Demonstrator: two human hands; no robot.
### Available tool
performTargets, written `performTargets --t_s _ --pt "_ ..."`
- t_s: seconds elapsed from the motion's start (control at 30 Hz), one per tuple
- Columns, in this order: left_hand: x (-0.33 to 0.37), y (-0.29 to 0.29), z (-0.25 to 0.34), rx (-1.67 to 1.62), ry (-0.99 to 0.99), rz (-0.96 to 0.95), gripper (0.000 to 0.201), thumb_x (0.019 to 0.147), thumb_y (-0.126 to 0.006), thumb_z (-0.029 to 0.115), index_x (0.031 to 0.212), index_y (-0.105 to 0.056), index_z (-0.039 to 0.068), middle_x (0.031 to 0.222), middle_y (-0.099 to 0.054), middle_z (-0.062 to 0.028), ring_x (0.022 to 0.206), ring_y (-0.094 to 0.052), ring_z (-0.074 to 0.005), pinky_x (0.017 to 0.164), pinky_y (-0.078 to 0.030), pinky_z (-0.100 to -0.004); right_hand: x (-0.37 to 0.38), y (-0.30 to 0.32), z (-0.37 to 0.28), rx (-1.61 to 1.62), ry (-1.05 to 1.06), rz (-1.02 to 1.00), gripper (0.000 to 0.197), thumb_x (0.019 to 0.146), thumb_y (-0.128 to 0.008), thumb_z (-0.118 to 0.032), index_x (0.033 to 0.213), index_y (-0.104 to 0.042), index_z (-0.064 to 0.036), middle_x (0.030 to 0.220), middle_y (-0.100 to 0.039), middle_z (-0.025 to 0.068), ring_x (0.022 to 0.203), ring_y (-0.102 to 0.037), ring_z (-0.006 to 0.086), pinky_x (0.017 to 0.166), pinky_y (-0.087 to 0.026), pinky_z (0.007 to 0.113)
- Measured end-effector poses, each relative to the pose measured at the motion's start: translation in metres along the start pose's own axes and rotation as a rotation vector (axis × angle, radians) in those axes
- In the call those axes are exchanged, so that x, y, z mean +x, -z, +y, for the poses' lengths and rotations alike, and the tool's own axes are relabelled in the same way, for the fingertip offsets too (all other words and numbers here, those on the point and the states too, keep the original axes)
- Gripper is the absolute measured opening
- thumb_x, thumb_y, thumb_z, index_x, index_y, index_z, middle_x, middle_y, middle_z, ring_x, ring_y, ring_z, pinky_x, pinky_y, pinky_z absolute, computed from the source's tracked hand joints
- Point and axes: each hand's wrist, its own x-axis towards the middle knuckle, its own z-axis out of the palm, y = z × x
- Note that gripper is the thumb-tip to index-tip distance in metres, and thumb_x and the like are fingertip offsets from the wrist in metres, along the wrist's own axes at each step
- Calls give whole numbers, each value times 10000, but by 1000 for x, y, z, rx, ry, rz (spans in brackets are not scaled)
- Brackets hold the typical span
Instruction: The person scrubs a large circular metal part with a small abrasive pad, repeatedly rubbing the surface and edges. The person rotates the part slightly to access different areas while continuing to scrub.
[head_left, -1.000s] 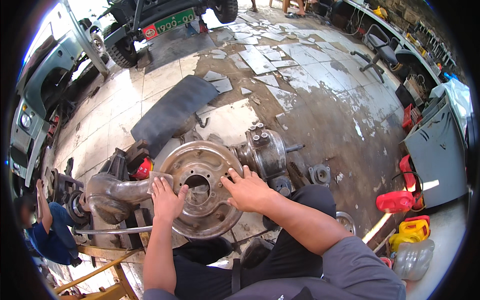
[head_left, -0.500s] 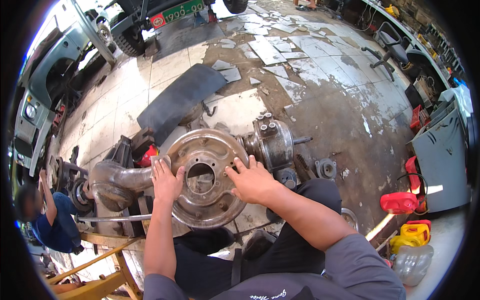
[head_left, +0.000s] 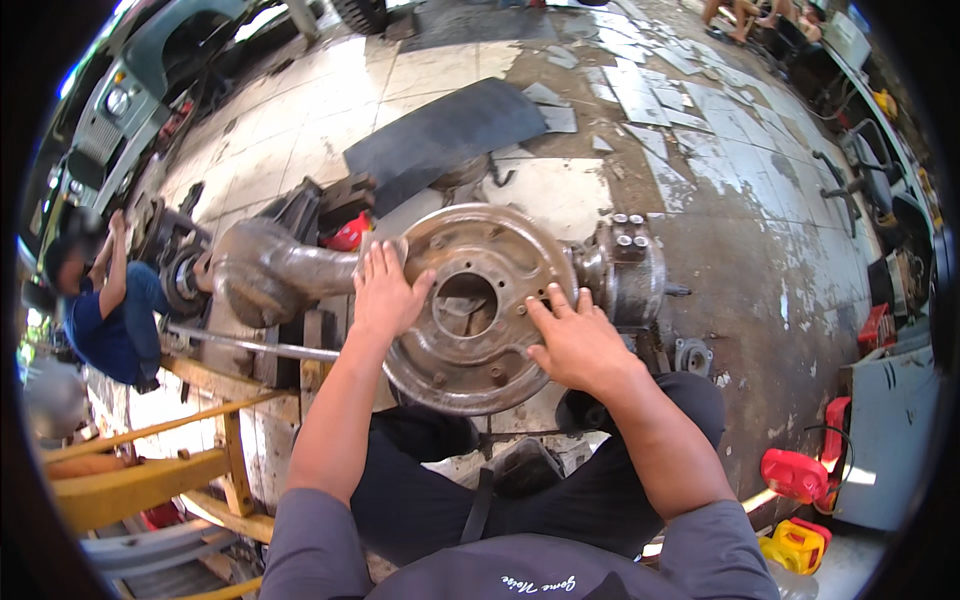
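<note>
A round, rusty-brown steel plate (head_left: 440, 382), which looks like a brake backing plate, stands before my knees, a large hole in its middle. My left hand (head_left: 390, 295) lies at its upper left rim, fingers stretched over a small beige sheet (head_left: 396, 248) that looks like sandpaper and is partly hidden under them. My right hand (head_left: 585, 342) rests spread on the plate's right side, near small holes, holding nothing. Left of the plate is a bulging metal axle housing (head_left: 262, 275). Behind its right edge sits a cylindrical hub (head_left: 632, 270) with several bolts on top.
A dark curved panel (head_left: 445, 140) lies on the tiles beyond. A person in blue (head_left: 110, 320) crouches at the left, near a yellow frame (head_left: 150, 485). Broken tiles (head_left: 640, 95) litter the far floor. A red can (head_left: 793, 474) and a grey cabinet (head_left: 890, 430) stand at the right.
My view has turned, so the scene sits farther right and higher. On the plate, my right hand has slid slightly outward and toward me. My left hand keeps nearly the same spot.
</note>
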Motion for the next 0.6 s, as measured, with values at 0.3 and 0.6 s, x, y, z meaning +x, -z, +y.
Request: performTargets --t_s 0.3,0.6 --pt "-7 7 -1 -43 -13 -53 989 986 -384 693 1573 -169 -74 1650 -144 -282 1540 -144 -414 1241 -153 -530 1 5 -4 6 8 -25 681 962 -628 -378 1524 -389 -75 1581 -330 286 1386 -344 606 1125 -366 577" --pt "-15 4 11 -44 -28 -22 992 972 -409 696 1581 -180 -53 1659 -155 -252 1548 -142 -383 1237 -152 -555 0 -1 0 -13 7 -5 676 961 -629 -381 1525 -396 -89 1580 -337 281 1383 -350 603 1121 -370 579"
